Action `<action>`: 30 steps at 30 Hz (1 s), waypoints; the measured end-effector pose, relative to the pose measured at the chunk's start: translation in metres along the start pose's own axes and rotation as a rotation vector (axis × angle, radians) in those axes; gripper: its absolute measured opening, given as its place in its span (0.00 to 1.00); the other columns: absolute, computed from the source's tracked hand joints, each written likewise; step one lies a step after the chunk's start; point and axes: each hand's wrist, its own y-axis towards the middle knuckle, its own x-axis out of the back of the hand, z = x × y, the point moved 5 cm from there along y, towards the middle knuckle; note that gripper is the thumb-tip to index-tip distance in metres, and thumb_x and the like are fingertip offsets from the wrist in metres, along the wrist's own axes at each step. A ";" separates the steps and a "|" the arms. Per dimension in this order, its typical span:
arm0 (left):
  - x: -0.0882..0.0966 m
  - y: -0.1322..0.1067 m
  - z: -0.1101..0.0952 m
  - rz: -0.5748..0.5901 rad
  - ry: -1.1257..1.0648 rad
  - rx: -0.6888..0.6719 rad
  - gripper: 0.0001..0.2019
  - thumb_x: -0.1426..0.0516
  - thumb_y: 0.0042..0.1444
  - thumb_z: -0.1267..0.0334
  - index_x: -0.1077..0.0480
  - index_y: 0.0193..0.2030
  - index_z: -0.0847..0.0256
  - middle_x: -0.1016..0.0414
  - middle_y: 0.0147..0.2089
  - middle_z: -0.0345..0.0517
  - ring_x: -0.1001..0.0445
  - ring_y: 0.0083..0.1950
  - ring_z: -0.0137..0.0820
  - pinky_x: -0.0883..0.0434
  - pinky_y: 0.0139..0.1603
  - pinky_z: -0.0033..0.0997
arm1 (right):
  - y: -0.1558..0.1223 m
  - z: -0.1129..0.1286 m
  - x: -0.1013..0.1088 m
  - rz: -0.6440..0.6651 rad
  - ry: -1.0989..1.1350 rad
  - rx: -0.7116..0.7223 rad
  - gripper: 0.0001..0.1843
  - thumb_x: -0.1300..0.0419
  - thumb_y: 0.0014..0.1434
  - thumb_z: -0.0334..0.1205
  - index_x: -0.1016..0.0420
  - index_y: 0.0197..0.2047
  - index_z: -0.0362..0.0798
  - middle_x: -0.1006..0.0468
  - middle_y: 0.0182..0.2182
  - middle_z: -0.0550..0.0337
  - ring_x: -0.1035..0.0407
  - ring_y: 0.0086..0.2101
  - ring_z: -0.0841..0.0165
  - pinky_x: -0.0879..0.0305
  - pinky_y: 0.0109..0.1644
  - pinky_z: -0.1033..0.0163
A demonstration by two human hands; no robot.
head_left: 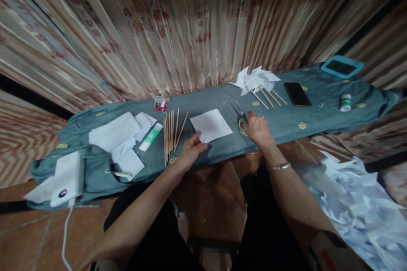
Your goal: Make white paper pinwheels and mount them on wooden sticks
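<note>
A square white sheet of paper (212, 125) lies near the front edge of the cloth-covered table, with a small cut showing at its near corner. My left hand (191, 149) pinches that sheet at its near left edge. To the right, my right hand (257, 128) is closed on the handles of a pair of scissors (242, 117), whose blades point away from me on the cloth. Left of the sheet lies a row of thin wooden sticks (171, 131). Beyond my right hand, white paper pinwheels (254, 80) on sticks rest in a bunch.
Stacked white paper (116, 130), a glue stick (150, 137) and a small red box (160, 104) sit left. A white device (67, 178) with a cable stands at the left end. A phone (297, 94), a blue-framed device (342, 67) and a green-and-white tube (345, 102) lie right. More paper pinwheels (365, 207) are piled lower right.
</note>
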 end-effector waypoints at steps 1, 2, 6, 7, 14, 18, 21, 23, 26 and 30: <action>-0.002 -0.002 0.003 -0.002 -0.026 0.012 0.27 0.33 0.38 0.76 0.29 0.49 0.62 0.23 0.36 0.40 0.21 0.39 0.30 0.27 0.47 0.33 | -0.001 0.001 -0.001 -0.002 -0.009 0.007 0.21 0.45 0.60 0.40 0.31 0.54 0.37 0.21 0.34 0.31 0.24 0.42 0.42 0.32 0.48 0.38; -0.004 -0.004 0.005 -0.002 -0.057 0.020 0.24 0.33 0.39 0.76 0.29 0.46 0.63 0.23 0.36 0.40 0.21 0.40 0.31 0.28 0.49 0.34 | -0.002 0.001 -0.001 0.002 -0.025 0.010 0.20 0.46 0.60 0.39 0.30 0.52 0.37 0.21 0.34 0.30 0.24 0.42 0.41 0.32 0.47 0.38; -0.015 -0.012 0.020 -0.046 -0.205 0.020 0.20 0.32 0.39 0.76 0.29 0.41 0.64 0.24 0.37 0.42 0.20 0.41 0.32 0.30 0.55 0.39 | -0.006 0.004 0.000 0.007 -0.092 0.040 0.17 0.48 0.61 0.38 0.26 0.47 0.37 0.21 0.35 0.28 0.24 0.40 0.41 0.32 0.45 0.38; -0.018 -0.014 0.024 -0.056 -0.238 0.010 0.20 0.32 0.39 0.76 0.29 0.40 0.64 0.24 0.37 0.41 0.20 0.42 0.32 0.31 0.57 0.40 | -0.008 0.005 0.001 -0.007 -0.094 0.053 0.17 0.48 0.61 0.38 0.25 0.46 0.37 0.21 0.35 0.27 0.24 0.40 0.40 0.32 0.45 0.38; -0.047 -0.020 0.058 -0.059 -0.396 0.013 0.22 0.33 0.38 0.78 0.28 0.43 0.63 0.26 0.38 0.42 0.21 0.48 0.37 0.34 0.61 0.42 | -0.023 0.043 0.007 -0.090 0.061 0.360 0.20 0.53 0.65 0.40 0.24 0.51 0.43 0.21 0.49 0.41 0.27 0.50 0.52 0.33 0.55 0.50; -0.051 -0.021 0.065 -0.046 -0.352 -0.021 0.24 0.32 0.39 0.76 0.27 0.46 0.62 0.27 0.37 0.41 0.21 0.46 0.35 0.33 0.59 0.39 | -0.036 0.065 -0.011 0.019 0.168 0.526 0.19 0.52 0.66 0.37 0.23 0.50 0.44 0.19 0.48 0.47 0.26 0.50 0.58 0.33 0.57 0.53; -0.044 -0.025 0.063 -0.005 -0.298 -0.016 0.27 0.33 0.38 0.77 0.27 0.48 0.62 0.25 0.37 0.41 0.21 0.40 0.31 0.31 0.55 0.37 | -0.041 0.069 -0.024 0.055 0.144 0.559 0.18 0.50 0.65 0.35 0.22 0.50 0.43 0.19 0.47 0.46 0.25 0.48 0.57 0.32 0.56 0.52; -0.037 -0.029 0.061 0.020 -0.274 -0.013 0.29 0.33 0.37 0.78 0.27 0.49 0.61 0.25 0.37 0.41 0.21 0.36 0.30 0.29 0.51 0.36 | -0.042 0.068 -0.030 0.065 0.113 0.572 0.17 0.50 0.64 0.35 0.22 0.49 0.42 0.18 0.47 0.46 0.25 0.48 0.57 0.31 0.55 0.52; -0.028 -0.033 0.057 0.023 -0.222 -0.036 0.27 0.33 0.38 0.75 0.27 0.49 0.59 0.24 0.38 0.43 0.22 0.34 0.30 0.28 0.44 0.34 | -0.043 0.068 -0.034 0.072 0.066 0.594 0.17 0.49 0.64 0.34 0.21 0.47 0.42 0.19 0.47 0.44 0.25 0.48 0.55 0.31 0.54 0.51; -0.013 -0.035 0.033 -0.036 -0.068 -0.166 0.20 0.35 0.43 0.71 0.26 0.46 0.58 0.23 0.38 0.45 0.23 0.34 0.31 0.28 0.40 0.32 | -0.044 0.070 -0.034 0.068 0.019 0.597 0.16 0.49 0.63 0.34 0.21 0.47 0.40 0.19 0.47 0.42 0.25 0.49 0.54 0.30 0.54 0.52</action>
